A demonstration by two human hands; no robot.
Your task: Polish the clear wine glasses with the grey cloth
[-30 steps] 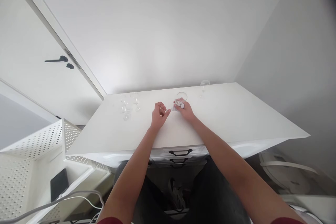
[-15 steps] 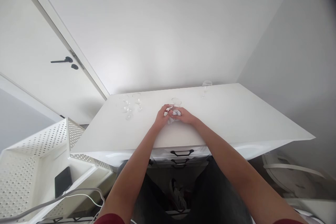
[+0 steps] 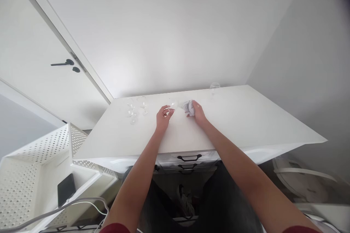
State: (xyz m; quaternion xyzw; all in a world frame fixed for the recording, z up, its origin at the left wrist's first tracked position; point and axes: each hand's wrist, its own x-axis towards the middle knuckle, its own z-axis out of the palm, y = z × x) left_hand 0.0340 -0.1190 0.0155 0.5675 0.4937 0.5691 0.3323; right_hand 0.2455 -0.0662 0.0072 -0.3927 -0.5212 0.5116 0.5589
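Note:
In the head view my left hand (image 3: 164,115) pinches a clear wine glass (image 3: 173,105) above the middle of the white table; its outline is faint against the white. My right hand (image 3: 198,112), just to the right, has its fingers around a bunched pale cloth (image 3: 189,107). A gap separates the cloth from my left hand. Several more clear stemmed glasses (image 3: 142,103) stand in a group to the left of my hands. Another wine glass (image 3: 214,88) stands by itself at the back, to the right.
The white tabletop (image 3: 246,120) ends against the wall at the back. Drawers with black handles (image 3: 189,158) lie under its front edge. A perforated white shelf unit (image 3: 51,142) with a black tablet-like object (image 3: 66,189) adjoins at left. A door (image 3: 41,43) stands beyond it.
My hands have come apart: the right one has moved right with the cloth, and the left one slightly left with the wine glass. The other glasses stay in place.

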